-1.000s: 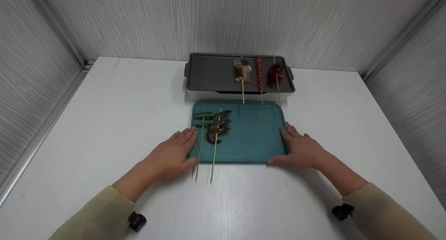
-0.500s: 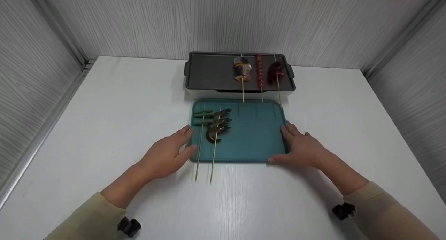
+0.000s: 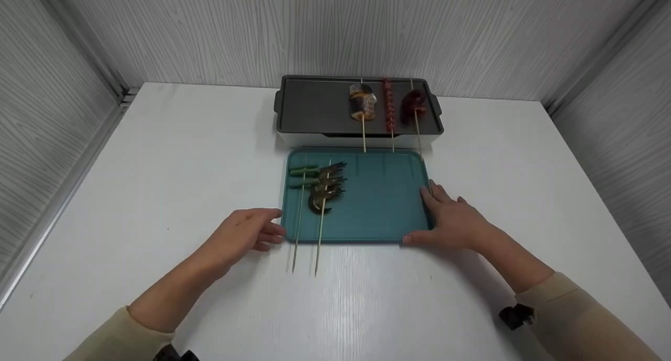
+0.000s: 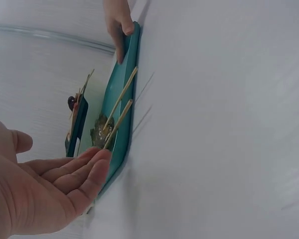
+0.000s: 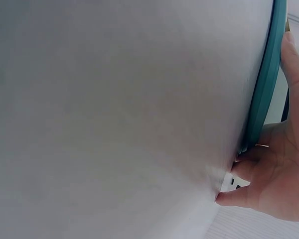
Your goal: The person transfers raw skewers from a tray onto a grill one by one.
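Note:
A teal tray [image 3: 377,214] lies on the white table in the head view. On its left side rest a skewer of shrimp [image 3: 326,185] and a skewer of green vegetable pieces [image 3: 304,183], their sticks jutting past the front edge. My left hand [image 3: 236,235] is beside the tray's front left corner, fingers relaxed and holding nothing; the left wrist view shows its palm and loosely bent fingers [image 4: 79,179] near the tray rim. At the front right corner my right hand [image 3: 453,222] grips the tray, thumb along the front edge and fingers at the right side.
Behind the tray stands a dark-topped grill [image 3: 314,109] with a white base. Across its right half lie a skewer of banded meat-like food [image 3: 362,103], a skewer of small red pieces [image 3: 389,107] and a dark red octopus-like skewer [image 3: 412,107]. Pale panels enclose the table.
My left hand has let go of the tray's left edge, drawn back toward the left and turned over sideways. The right hand has stayed at its corner; tray and skewers lie as before.

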`<move>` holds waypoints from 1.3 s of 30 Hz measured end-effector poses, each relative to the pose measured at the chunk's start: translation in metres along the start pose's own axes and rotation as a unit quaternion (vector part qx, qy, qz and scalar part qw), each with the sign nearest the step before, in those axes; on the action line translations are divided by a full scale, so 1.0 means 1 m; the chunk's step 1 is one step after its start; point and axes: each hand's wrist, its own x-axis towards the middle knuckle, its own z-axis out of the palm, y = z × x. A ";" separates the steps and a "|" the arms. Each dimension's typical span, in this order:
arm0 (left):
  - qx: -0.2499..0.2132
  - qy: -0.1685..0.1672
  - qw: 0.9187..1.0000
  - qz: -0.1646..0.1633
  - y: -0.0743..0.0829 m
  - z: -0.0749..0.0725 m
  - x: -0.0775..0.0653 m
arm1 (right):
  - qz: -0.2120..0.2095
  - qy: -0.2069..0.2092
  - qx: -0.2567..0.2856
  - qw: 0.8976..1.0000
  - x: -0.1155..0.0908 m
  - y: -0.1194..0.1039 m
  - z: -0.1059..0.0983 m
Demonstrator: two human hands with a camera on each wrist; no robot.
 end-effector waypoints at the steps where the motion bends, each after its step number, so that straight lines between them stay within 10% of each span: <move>1: -0.008 -0.015 1.000 -0.011 0.000 0.000 -0.001 | 0.000 0.000 -0.001 1.000 0.000 0.000 0.000; 18: -0.154 -0.099 0.974 -0.136 -0.009 0.003 0.001 | 0.007 -0.003 -0.001 1.000 0.003 0.001 0.002; 39: -0.246 -0.139 0.947 -0.156 -0.019 0.010 0.009 | 0.003 -0.004 0.005 1.000 0.002 0.001 0.001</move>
